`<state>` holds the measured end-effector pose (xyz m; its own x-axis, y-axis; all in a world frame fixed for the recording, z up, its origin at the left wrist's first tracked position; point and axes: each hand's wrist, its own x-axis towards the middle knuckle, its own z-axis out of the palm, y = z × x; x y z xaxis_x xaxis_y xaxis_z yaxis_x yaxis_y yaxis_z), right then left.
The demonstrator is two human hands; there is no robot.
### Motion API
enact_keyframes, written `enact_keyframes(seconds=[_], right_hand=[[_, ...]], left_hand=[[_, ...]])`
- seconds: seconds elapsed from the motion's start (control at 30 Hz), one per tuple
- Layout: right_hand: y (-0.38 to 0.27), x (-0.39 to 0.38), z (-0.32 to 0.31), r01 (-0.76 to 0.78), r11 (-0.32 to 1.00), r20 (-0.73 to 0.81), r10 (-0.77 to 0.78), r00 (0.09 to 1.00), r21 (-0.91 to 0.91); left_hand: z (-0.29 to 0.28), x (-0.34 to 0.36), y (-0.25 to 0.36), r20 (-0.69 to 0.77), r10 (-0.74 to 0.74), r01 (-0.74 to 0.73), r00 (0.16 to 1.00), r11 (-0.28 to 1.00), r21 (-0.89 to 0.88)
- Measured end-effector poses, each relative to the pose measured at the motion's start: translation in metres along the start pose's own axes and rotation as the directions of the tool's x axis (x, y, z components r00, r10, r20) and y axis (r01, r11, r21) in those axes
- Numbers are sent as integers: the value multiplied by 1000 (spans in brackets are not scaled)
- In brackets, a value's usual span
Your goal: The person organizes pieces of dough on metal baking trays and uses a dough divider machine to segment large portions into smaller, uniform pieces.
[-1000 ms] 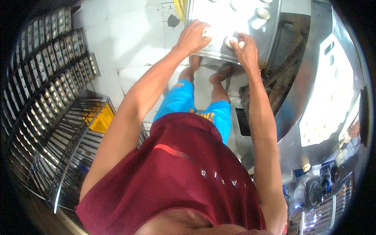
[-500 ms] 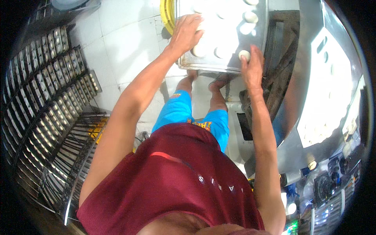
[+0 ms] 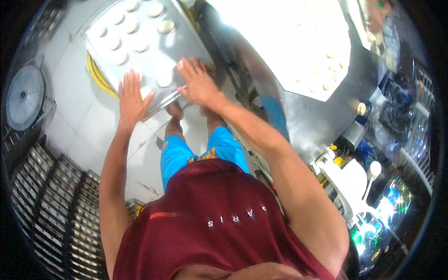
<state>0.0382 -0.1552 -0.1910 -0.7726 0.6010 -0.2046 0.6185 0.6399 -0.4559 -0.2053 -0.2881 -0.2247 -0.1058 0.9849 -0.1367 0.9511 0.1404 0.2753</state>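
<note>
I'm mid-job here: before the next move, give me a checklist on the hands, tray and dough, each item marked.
1. Left hand open: ok, fingers straight, thumb apart, over the near edge of the tray.
2. Right hand open: ok, fingers spread at the tray's near right corner.
3. Right-hand contact with dough: cannot tell, the fingers are blurred.
4. Far dough pieces apart: ok, gaps show between them.
5. Tray support: cannot tell; a yellow round object shows past its left edge, but the underside is hidden.
</note>
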Motion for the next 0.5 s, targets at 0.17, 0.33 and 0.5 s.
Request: enact_keyframes(seconds=[0.17, 0.33, 0.5], right_hand=[[-35, -87, -159, 109, 946, -449, 41, 893, 304], [57, -172, -261, -592, 749, -570, 636, 520, 296], [93, -185, -252, -594, 714, -501, 692, 520, 370]], left_hand=[[-30, 8, 46, -191, -82, 54, 978, 987, -149], [-131, 70, 219, -490, 109, -336, 865, 851, -404], [-156, 143, 334, -463, 252, -487, 850, 713, -504]])
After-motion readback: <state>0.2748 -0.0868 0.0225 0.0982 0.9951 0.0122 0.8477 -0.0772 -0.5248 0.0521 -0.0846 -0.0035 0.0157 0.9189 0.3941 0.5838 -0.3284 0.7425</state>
